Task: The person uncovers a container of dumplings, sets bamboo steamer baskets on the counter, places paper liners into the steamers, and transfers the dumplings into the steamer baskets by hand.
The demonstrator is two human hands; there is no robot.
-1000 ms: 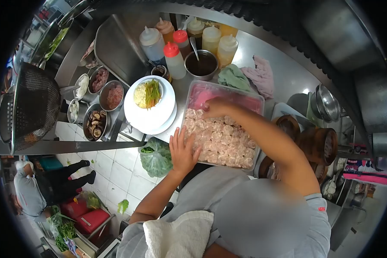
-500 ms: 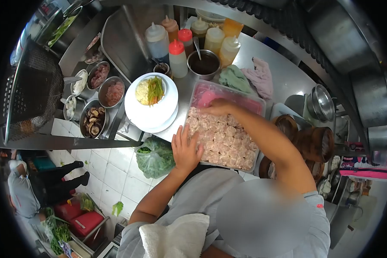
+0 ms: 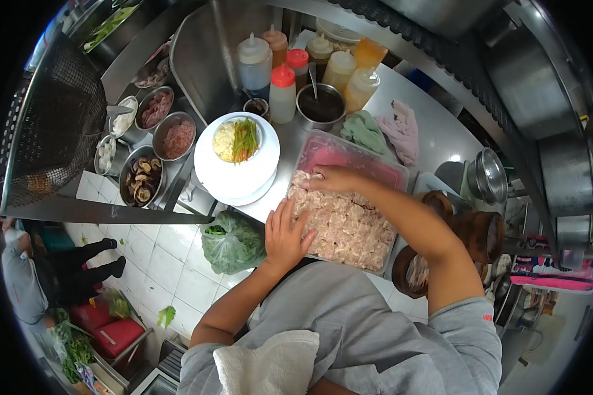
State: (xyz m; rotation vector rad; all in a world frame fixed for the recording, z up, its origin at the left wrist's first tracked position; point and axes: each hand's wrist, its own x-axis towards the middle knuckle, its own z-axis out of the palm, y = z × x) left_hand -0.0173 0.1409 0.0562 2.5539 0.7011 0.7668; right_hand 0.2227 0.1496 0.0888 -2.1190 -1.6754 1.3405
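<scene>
A clear plastic tub (image 3: 383,268) holds rows of pale raw meat dumplings (image 3: 346,224) packed side by side, with a pink bottom showing at its far end. My left hand (image 3: 285,238) lies with spread fingers over the tub's left rim, fingertips at the nearest dumplings. At the far left corner of the rows, my right hand (image 3: 333,179) has its fingers bent together around a dumpling, partly hidden by the hand. To the left stands a stack of white plates (image 3: 236,178), topped by a bowl of minced garlic and cut green stalks.
Squeeze bottles (image 3: 283,95) and a steel pot of dark sauce (image 3: 321,105) stand behind the plates. Cloths (image 3: 398,131) lie beyond the tub; bamboo steamers (image 3: 478,234) are at right. Ingredient bowls (image 3: 174,136) line the left. A bag of greens (image 3: 232,243) hangs below; another person (image 3: 26,276) stands lower left.
My right hand has moved slightly nearer, from the pink far end onto the corner dumplings. My left hand stays at the tub's left rim. The view has shifted a little.
</scene>
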